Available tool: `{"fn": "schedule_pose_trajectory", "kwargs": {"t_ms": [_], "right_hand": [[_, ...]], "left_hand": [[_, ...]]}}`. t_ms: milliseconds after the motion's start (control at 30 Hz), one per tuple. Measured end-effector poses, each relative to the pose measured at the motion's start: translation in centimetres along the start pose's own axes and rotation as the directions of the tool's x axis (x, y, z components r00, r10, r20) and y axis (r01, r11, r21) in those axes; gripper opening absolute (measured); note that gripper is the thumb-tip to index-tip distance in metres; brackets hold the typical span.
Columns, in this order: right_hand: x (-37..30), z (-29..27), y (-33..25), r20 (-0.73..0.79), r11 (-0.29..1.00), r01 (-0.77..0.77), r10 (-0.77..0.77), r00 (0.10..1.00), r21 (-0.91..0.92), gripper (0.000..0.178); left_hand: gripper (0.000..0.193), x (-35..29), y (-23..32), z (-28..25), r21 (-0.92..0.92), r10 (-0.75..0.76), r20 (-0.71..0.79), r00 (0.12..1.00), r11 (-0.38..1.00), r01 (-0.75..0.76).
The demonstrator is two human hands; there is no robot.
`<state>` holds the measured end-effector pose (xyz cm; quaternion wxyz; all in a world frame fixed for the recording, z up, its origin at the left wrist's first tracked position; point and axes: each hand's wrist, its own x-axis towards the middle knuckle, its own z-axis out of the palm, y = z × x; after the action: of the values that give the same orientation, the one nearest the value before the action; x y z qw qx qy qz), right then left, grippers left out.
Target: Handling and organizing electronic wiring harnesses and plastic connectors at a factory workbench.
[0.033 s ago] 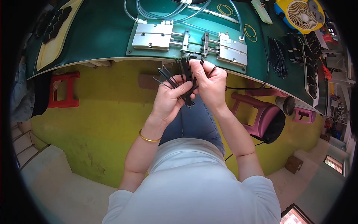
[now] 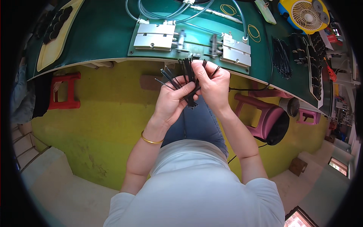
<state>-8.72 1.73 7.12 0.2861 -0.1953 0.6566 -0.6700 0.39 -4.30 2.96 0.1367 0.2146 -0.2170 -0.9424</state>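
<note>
Curling the left hand (image 2: pixel 170 99) snugly around a fanned-out bunch of thin, straight black strips (image 2: pixel 188 69), with the thumb pressed on top. Pinching more of that bunch with the right hand (image 2: pixel 215 87), nearly closed too. Holding it all over blue jeans (image 2: pixel 194 126), near the front edge of a dark green counter (image 2: pixel 102 34). Facing two shiny silver metal blocks (image 2: pixel 154 37) on the counter, with bendy see-through tubes (image 2: pixel 242 19) just behind. Having, farther right, a heap of skinny dark strands (image 2: pixel 281 58) and a round yellow-and-blue fan (image 2: pixel 307 17).
</note>
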Motion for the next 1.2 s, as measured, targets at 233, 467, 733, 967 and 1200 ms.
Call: {"fn": "schedule_pose_trajectory", "kwargs": {"t_ms": [233,467,733,967,1200], "right_hand": [[0.21,-0.29,0.13,-0.013,0.999,-0.046,0.046,0.999,0.002,0.018],[0.23,-0.15,-0.16,0.013,0.995,-0.1,0.1,0.995,-0.003,0.019],[0.31,-0.05,-0.04,-0.002,0.994,-0.112,0.112,0.994,0.017,0.02],[0.55,0.16,0.16,-0.064,0.994,-0.106,0.107,0.992,0.012,0.021],[0.59,0.11,0.34,-0.075,0.993,-0.117,0.119,0.99,0.027,0.019]], "left_hand": [[0.012,-0.09,-0.05,0.52,-0.002,-0.012,-0.017,1.0,1.0,0.012],[0.013,0.13,-0.22,-0.15,0.013,-0.019,0.03,0.999,1.0,0.019],[0.012,0.23,-0.19,0.03,-0.001,-0.008,0.006,1.0,1.0,0.008],[0.013,0.4,-0.42,-0.1,-0.006,0.017,-0.01,1.0,1.0,-0.017],[0.014,0.57,-0.28,-0.04,-0.024,0.001,0.003,1.0,1.0,0.0]]}}
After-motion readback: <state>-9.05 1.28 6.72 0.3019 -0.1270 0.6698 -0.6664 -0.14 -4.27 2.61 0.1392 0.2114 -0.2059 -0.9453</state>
